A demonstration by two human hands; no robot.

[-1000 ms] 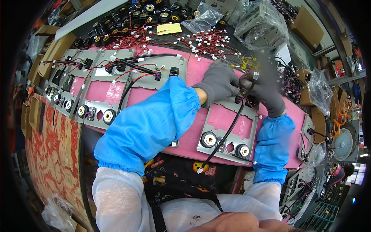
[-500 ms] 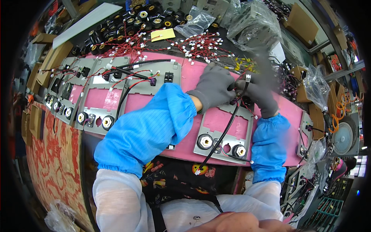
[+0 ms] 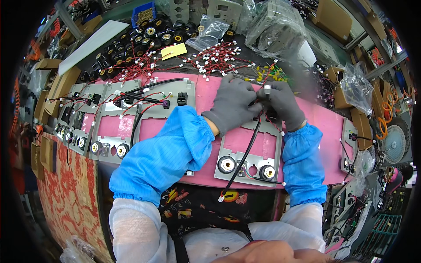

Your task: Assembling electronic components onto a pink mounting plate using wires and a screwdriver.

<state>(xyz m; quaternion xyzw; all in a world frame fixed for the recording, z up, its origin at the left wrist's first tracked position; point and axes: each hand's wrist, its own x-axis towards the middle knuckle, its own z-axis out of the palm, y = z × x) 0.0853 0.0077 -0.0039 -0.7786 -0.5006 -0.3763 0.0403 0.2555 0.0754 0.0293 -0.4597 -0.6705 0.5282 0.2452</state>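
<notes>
My left hand [image 3: 232, 104], in a grey glove, is closed at the upper edge of a grey metal panel [image 3: 225, 177]. Its fingertips meet the other hand over the wiring, and what they grip is hidden. In the gloved fingers of my right hand [image 3: 284, 105] is a pinched red wire with a white plug [image 3: 266, 89]; its red strand sticks up above the glove. A black cable [image 3: 245, 155] runs down from beneath the hands across the panel, its white-tipped end past the front edge. Two round fittings with hex nuts [image 3: 226, 164] sit on the panel's lower part.
Similar wired panels [image 3: 113, 142] lie left on the pink mat [image 3: 204, 94], with one more [image 3: 347, 151] at right. Beyond the mat are red wire leads [image 3: 215, 59], yellow-green parts [image 3: 272, 73], black round knobs [image 3: 151, 35] and bagged grey housings [image 3: 276, 30].
My right hand, blurred before, has come into sharper view and drawn closer to the left, with the white plug now at its fingertips. The whole view has shifted slightly.
</notes>
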